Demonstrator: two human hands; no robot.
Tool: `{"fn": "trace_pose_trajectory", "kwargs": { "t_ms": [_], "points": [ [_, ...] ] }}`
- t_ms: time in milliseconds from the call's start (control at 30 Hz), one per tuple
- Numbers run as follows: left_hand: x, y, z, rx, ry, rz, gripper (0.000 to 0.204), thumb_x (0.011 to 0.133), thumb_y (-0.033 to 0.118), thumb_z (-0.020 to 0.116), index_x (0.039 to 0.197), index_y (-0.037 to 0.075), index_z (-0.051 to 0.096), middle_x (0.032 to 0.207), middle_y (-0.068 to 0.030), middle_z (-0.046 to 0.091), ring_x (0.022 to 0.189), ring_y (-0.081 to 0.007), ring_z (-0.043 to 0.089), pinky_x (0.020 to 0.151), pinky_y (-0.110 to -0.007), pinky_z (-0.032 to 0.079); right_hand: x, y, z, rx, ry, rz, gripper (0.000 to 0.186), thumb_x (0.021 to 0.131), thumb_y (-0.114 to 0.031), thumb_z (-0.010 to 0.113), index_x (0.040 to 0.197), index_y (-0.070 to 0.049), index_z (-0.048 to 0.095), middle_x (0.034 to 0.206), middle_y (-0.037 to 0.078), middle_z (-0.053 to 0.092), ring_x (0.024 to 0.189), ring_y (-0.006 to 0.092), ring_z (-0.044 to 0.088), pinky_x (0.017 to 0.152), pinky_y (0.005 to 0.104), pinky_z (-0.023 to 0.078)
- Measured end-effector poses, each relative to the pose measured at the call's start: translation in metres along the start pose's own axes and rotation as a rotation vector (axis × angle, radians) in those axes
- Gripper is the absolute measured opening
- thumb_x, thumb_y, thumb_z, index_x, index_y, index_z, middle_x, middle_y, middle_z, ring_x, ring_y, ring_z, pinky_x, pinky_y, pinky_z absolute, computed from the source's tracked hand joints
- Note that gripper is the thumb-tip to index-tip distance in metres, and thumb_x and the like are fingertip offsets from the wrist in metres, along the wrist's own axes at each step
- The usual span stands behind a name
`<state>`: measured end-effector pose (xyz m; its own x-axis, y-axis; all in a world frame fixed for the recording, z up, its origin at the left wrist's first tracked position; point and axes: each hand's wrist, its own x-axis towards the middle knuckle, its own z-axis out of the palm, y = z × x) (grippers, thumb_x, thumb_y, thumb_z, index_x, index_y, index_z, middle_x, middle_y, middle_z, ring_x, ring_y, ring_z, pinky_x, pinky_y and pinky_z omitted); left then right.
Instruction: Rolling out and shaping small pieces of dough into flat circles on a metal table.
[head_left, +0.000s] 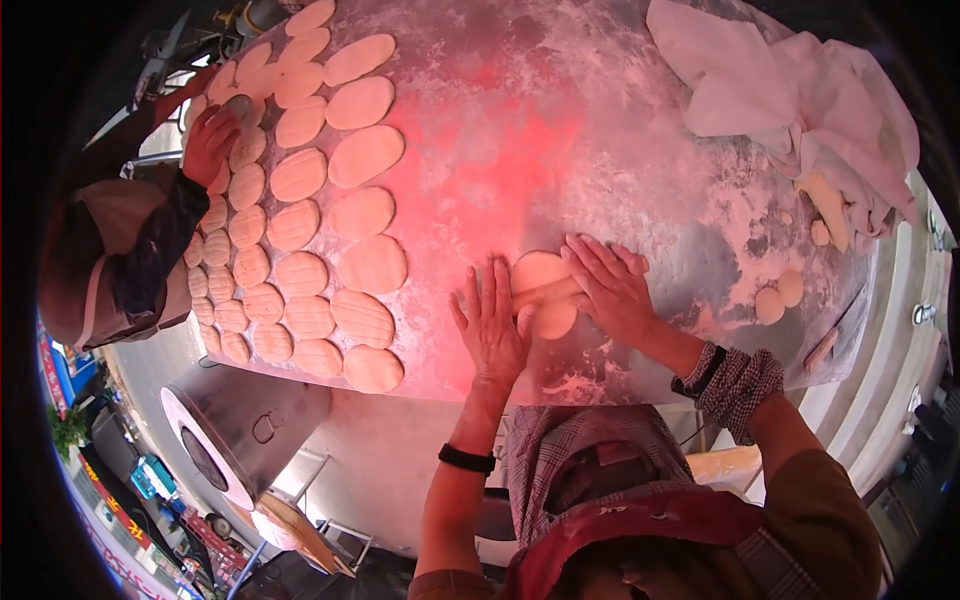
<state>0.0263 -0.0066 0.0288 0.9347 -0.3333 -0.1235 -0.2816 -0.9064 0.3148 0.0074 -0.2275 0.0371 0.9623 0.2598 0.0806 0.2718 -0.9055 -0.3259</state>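
Observation:
A flattened round of dough lies near the front edge of the floured table. Across its middle runs a slim rolling pin, its ends hidden under my hands. My left hand rests at the dough's left side, fingers stretched and spread, palm over the pin. My right hand lies flat at the right side, fingers extended, its fingertips beside the dough's far edge. Neither hand's fingers wrap round the pin.
Rows of flat dough pieces cover the table's left side. There a co-worker's hand holds a small roundish object. A pale cloth lies at the far right, with small dough lumps nearer me. A large metal pot stands below the front edge.

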Motion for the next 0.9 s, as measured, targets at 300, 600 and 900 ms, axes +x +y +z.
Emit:
{"fn": "trace_pose_trajectory", "kwargs": {
  "t_ms": [300, 600, 900],
  "points": [
    [0.017, -0.010, 0.004, -0.076, 0.092, -0.025, 0.089, 0.093, 0.066, 0.040, 0.156, 0.006, 0.021, 0.162, -0.0168, 0.021, 0.150, -0.0367, 0.015, 0.119, -0.056, 0.009, 0.002, -0.007, 0.002, 0.043, -0.080, 0.115, 0.070, 0.091, -0.034, 0.059, 0.151, -0.006, 0.035, 0.158, 0.012, 0.031, 0.146, 0.0255, 0.030, 0.118, 0.0454, 0.022],
    [0.027, -0.007, -0.017, -0.232, 0.228, -0.194, 0.061, 0.103, 0.043, 0.038, 0.149, 0.002, 0.038, 0.156, -0.0178, 0.033, 0.148, -0.0345, 0.024, 0.117, -0.054, 0.019, 0.023, -0.008, -0.002, 0.071, -0.014, 0.055, 0.064, 0.090, -0.028, 0.062, 0.145, -0.002, 0.042, 0.156, 0.015, 0.033, 0.143, 0.0286, 0.035, 0.116, 0.0459, 0.027],
    [-0.060, 0.053, 0.033, -0.184, 0.057, 0.034, 0.065, 0.099, 0.038, 0.050, 0.153, 0.007, 0.032, 0.159, -0.0135, 0.031, 0.147, -0.0370, 0.025, 0.117, -0.053, 0.021, 0.074, 0.039, 0.021, -0.038, 0.171, 0.343, 0.066, 0.096, -0.037, 0.055, 0.151, -0.007, 0.034, 0.157, 0.017, 0.031, 0.145, 0.0292, 0.031, 0.114, 0.0495, 0.028]
  ]
}}
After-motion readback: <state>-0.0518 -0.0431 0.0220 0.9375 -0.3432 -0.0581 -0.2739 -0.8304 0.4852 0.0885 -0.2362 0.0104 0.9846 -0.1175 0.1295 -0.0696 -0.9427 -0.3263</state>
